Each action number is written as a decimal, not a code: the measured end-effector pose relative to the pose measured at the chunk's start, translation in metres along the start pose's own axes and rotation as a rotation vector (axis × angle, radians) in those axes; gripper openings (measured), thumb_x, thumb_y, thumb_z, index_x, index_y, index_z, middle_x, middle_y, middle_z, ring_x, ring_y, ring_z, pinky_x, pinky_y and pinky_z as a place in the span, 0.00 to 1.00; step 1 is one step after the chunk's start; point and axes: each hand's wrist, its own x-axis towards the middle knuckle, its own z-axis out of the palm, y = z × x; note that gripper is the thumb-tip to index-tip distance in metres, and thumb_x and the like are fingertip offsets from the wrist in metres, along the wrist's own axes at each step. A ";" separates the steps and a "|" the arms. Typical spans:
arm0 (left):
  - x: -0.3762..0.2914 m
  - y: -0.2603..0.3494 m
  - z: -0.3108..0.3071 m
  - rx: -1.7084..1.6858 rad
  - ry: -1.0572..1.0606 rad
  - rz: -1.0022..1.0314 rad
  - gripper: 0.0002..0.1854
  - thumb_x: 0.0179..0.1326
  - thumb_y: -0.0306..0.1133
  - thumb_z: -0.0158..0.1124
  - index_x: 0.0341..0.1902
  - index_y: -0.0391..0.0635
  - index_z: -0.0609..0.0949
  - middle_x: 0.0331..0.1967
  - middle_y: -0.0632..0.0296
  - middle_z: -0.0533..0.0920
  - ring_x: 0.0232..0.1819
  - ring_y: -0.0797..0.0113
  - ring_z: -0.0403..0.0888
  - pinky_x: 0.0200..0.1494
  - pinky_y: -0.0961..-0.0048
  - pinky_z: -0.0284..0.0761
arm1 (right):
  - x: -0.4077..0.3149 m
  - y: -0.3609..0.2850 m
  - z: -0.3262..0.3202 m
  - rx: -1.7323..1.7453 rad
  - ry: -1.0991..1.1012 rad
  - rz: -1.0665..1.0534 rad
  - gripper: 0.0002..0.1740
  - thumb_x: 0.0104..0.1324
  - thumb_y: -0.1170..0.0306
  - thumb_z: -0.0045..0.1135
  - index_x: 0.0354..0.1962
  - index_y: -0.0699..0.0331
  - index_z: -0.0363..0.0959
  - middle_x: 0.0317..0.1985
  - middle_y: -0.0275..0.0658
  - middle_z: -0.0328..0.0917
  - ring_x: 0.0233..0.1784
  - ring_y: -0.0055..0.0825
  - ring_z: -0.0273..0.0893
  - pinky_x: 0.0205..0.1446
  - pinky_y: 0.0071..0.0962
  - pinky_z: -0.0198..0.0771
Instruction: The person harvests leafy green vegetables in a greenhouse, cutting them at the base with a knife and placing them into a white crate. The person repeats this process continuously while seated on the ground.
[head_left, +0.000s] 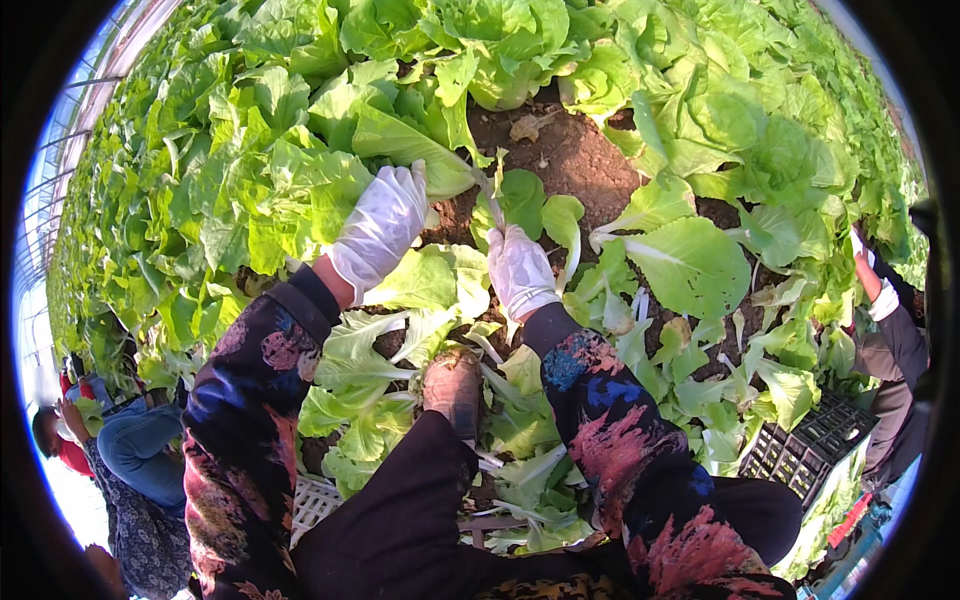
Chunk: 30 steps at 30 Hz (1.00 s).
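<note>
My left hand (382, 229), in a thin whitish glove, has its fingers around a leafy green head (409, 154), probably Chinese cabbage or lettuce. That head leans to the left, with its pale base towards the right. In my gloved right hand (519, 270) is a slim tool, apparently a knife (491, 201), whose blade reaches up to the base of the head. Its handle is mostly hidden in the fist. Bare brown soil (570, 165) shows just beyond the blade. Loose cut leaves (686, 262) lie to the right of my right hand.
Dense rows of leafy plants (510, 37) stand ahead and on both sides. My shoe (452, 386) rests among dropped leaves. A white plastic crate (309, 502) is by my left leg, a black crate (814, 442) at right. One person (142, 457) is at left, another (896, 360) at right.
</note>
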 end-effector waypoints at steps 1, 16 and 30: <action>-0.002 0.000 0.000 -0.011 -0.014 0.004 0.28 0.56 0.30 0.52 0.60 0.27 0.70 0.30 0.60 0.74 0.34 0.67 0.70 0.43 0.72 0.68 | 0.007 -0.001 0.002 -0.023 0.011 -0.022 0.15 0.68 0.63 0.47 0.29 0.67 0.73 0.19 0.50 0.76 0.25 0.45 0.78 0.29 0.40 0.72; -0.003 0.007 -0.005 -0.142 -0.105 0.024 0.27 0.55 0.30 0.52 0.57 0.24 0.70 0.44 0.50 0.77 0.39 0.64 0.71 0.48 0.69 0.68 | 0.044 0.011 0.024 -0.563 -0.370 -0.397 0.15 0.69 0.68 0.43 0.36 0.67 0.78 0.32 0.47 0.79 0.36 0.41 0.80 0.40 0.35 0.75; -0.061 -0.019 -0.094 -1.009 0.302 -0.056 0.18 0.45 0.28 0.67 0.42 0.38 0.76 0.49 0.49 0.76 0.44 0.51 0.74 0.48 0.61 0.69 | -0.060 0.026 -0.074 1.397 -0.184 0.415 0.28 0.58 0.66 0.69 0.57 0.52 0.71 0.22 0.23 0.68 0.13 0.10 0.60 0.14 0.13 0.55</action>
